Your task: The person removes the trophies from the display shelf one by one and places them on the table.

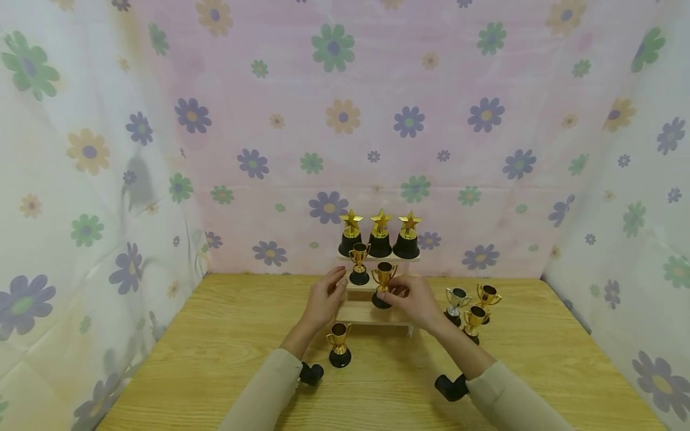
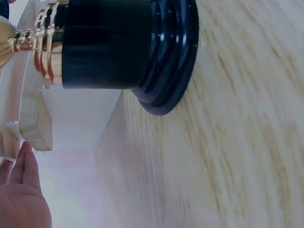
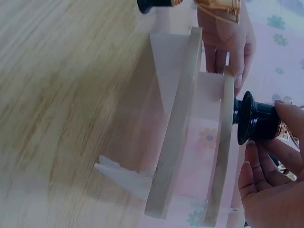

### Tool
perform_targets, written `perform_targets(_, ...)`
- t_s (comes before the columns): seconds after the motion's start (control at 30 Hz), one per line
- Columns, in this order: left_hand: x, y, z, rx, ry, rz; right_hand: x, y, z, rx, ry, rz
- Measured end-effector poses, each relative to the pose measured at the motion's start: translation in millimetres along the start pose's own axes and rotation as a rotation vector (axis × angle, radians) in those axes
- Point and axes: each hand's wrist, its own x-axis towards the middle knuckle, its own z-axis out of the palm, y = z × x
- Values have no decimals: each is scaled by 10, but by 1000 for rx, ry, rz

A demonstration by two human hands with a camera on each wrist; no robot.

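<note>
My right hand (image 1: 416, 300) pinches a small gold trophy cup (image 1: 384, 274) by its black base, in front of the middle step of a wooden stepped shelf (image 1: 372, 312). In the right wrist view the base of the held cup (image 3: 261, 121) hangs tilted close to a step; whether it touches is unclear. My left hand (image 1: 323, 299) rests at the shelf's left end, its fingers (image 2: 31, 171) mostly straight against the wood. Another gold cup (image 1: 358, 258) stands on the middle step, left of the held one. Three gold star trophies (image 1: 380, 234) line the top step.
A gold cup (image 1: 339, 344) stands on the table (image 1: 242, 335) beside my left forearm. To the right of my right hand are a silver cup (image 1: 457, 299) and two gold cups (image 1: 474, 320). Flowered cloth (image 1: 345, 161) hangs behind and at both sides.
</note>
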Motion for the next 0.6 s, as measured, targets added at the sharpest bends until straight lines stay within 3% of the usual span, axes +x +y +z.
perform_targets(0.27, -10, -9, 10, 9, -3, 13, -139, -63, 52, 41, -18, 35)
perform_targets(0.6, -9, 7, 13, 1, 7, 20, -234, -121, 73, 44, -62, 3)
